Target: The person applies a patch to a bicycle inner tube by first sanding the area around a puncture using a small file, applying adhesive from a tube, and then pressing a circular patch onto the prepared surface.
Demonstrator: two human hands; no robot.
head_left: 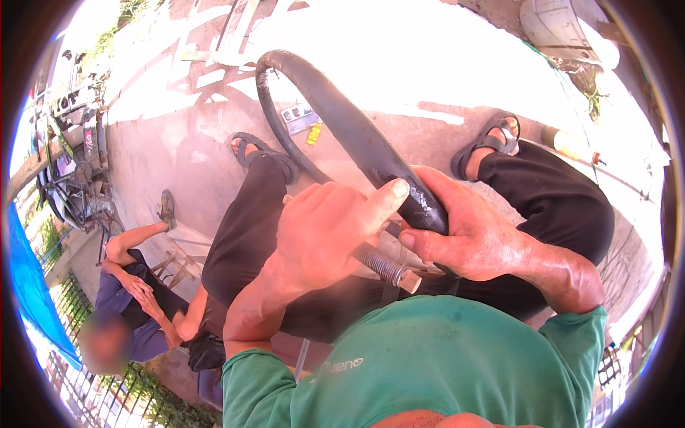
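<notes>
A black rubber inner tube (335, 103) arches up in a loop in front of me. My right hand (474, 239) grips its near end, thumb on top and fingers around the side. My left hand (321, 228) has its fingers curled, and one outstretched digit touches the tube beside a whitish, shiny smear (424, 212). The tube's thinner far strand runs down behind the left hand. A threaded metal rod (382, 262) with a squared end sticks out below that hand; whether the curled fingers hold it is hidden.
A yellow packet (313, 133) and a flat bluish-grey packet (300, 118) lie on the concrete between my sandalled feet. At left, another person (153, 299) sits with hands together. Bicycle parts (75, 164) stand behind. A pale bucket (556, 28) is far right.
</notes>
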